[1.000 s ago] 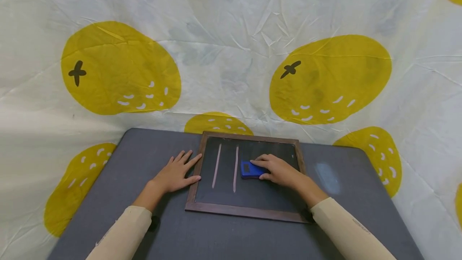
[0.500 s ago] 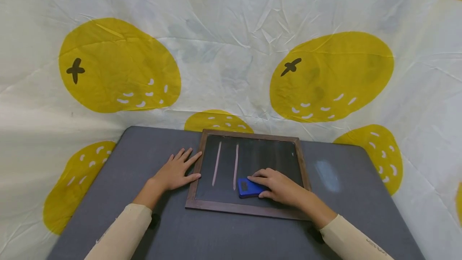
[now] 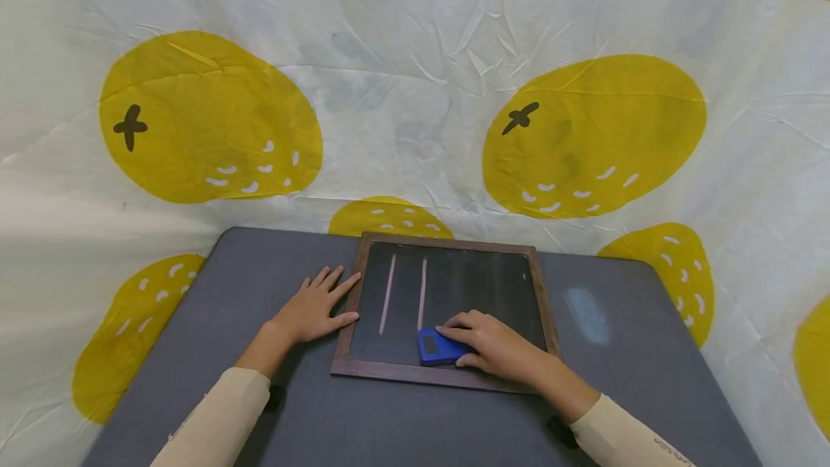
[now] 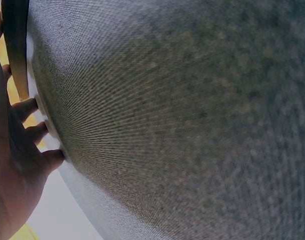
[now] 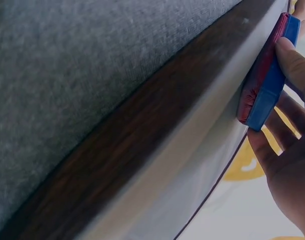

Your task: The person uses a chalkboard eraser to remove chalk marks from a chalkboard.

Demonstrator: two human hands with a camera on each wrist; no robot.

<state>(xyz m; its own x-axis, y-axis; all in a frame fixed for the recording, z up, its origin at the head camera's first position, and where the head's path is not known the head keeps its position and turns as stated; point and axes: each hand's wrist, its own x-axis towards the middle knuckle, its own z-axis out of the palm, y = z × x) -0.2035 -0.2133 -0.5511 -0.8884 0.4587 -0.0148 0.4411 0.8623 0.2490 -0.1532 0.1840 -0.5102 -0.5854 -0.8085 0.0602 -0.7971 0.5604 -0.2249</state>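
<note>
A blackboard (image 3: 395, 352) in a brown wooden frame lies on the grey table, with two pale pink chalk lines on its left half. My right hand (image 3: 499, 348) grips a blue chalkboard eraser (image 3: 441, 347), thumb on one side and fingers on the other, near the board's lower edge. The eraser overlaps the bottom end of the second chalk line (image 3: 423, 294). In the right wrist view the eraser (image 5: 272, 75) shows a dark red pad facing the board. My left hand (image 3: 316, 310) is spread flat, its thumb and index fingertips at the board's left frame.
The grey table (image 3: 402, 424) extends on all sides of the board. A pale chalky smudge (image 3: 586, 316) marks the table right of the board. Behind the table hangs a white cloth (image 3: 402, 128) printed with yellow fruit.
My right hand has drawn the eraser down the board toward its lower edge and slightly left, onto the second line's bottom end. The left hand stays in place.
</note>
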